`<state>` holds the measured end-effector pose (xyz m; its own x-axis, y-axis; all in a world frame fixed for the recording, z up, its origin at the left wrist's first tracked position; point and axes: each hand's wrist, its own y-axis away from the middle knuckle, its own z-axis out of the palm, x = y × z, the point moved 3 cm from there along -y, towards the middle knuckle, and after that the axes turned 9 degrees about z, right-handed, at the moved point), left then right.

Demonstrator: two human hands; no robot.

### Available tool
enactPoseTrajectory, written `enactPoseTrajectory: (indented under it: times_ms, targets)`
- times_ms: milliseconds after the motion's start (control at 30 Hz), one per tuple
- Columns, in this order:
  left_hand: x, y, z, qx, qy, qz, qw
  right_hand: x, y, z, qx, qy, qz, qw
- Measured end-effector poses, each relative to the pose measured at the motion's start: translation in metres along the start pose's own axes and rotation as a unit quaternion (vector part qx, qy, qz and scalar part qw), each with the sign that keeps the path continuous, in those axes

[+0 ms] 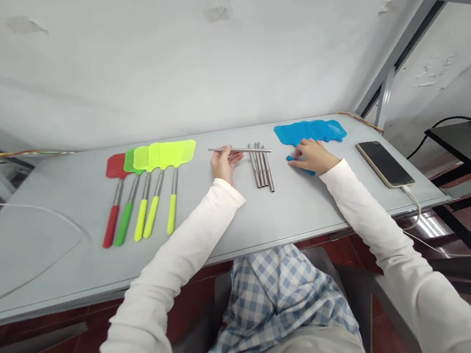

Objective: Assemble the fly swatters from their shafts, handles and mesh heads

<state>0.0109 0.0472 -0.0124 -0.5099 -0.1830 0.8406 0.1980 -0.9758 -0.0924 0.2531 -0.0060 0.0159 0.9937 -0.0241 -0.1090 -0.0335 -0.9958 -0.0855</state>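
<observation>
My left hand [223, 164] is closed round a thin metal tube [253, 150], which lies level across the fingers and points right. Its right end passes over several more metal tubes [262, 175] lying side by side on the table. My right hand [314, 156] is closed on a blue plastic piece [308, 172], mostly covered by the fingers; it looks like a fly swatter head. Just behind that hand, several blue fly swatter heads [299, 131] lie overlapped in a row.
Several fly swatters with red [112, 220], green and yellow [171, 212] handles lie left on the grey table [233, 223]. A phone [385, 162] with a white cable rests at the right. A white wall [203, 70] stands behind; metal frame bars rise at both sides.
</observation>
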Motion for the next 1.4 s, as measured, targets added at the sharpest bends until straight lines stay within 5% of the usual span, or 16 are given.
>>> enactPoseTrajectory:
  times_ms: [200,600,867,1300,1400]
  targets:
    - [0.000,0.002,0.001,-0.022,-0.012,0.003,1.000,-0.016,-0.002,-0.007,0.051,-0.090,-0.069,0.992]
    - [0.002,0.002,0.001,-0.033,-0.018,0.013,0.999,-0.027,0.001,-0.009,0.109,-0.068,-0.101,0.987]
    - [0.009,0.028,0.020,-0.230,-0.050,0.046,0.971,-0.042,0.009,-0.009,0.139,-0.079,-0.113,0.981]
    - [0.009,0.036,0.026,-0.339,-0.074,-0.029,0.938,-0.054,0.017,-0.012,0.169,-0.138,-0.131,0.967]
    - [0.008,0.037,0.026,-0.315,-0.067,-0.017,0.946,-0.055,0.019,-0.015,0.173,-0.157,-0.125,0.964]
